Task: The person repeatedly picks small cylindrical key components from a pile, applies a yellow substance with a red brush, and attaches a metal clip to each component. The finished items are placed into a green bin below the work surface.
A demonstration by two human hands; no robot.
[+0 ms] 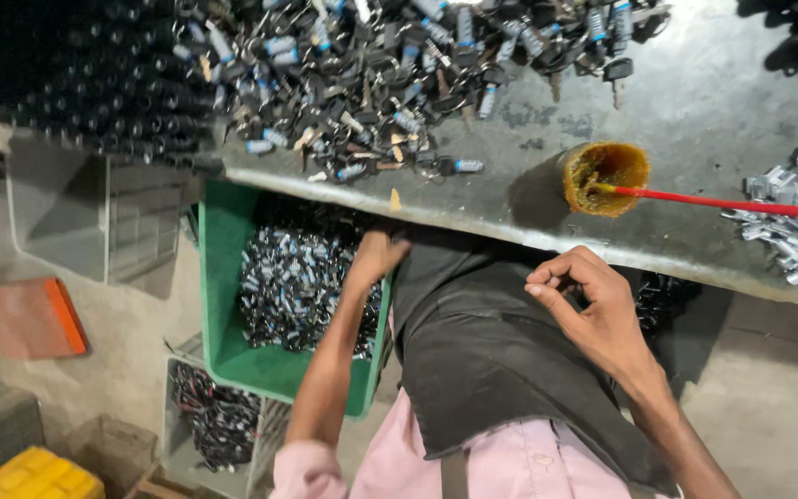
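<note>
At far left an orange flat piece [34,317] lies on the floor, with a yellow crate [34,476] below it. The left hand [376,259] reaches into the green bin [223,277] of small metal parts [293,282] under the desk [695,120]; its grip is hidden, so its state cannot be told. Keys [371,83] heap above. The right hand [588,300] curls, fingertips pinched together, below the grease pot [605,176] with its red stick [722,203].

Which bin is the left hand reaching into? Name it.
The green bin under the bench, full of small parts. The left hand is over it; the grey crate sits lower, untouched.
</note>
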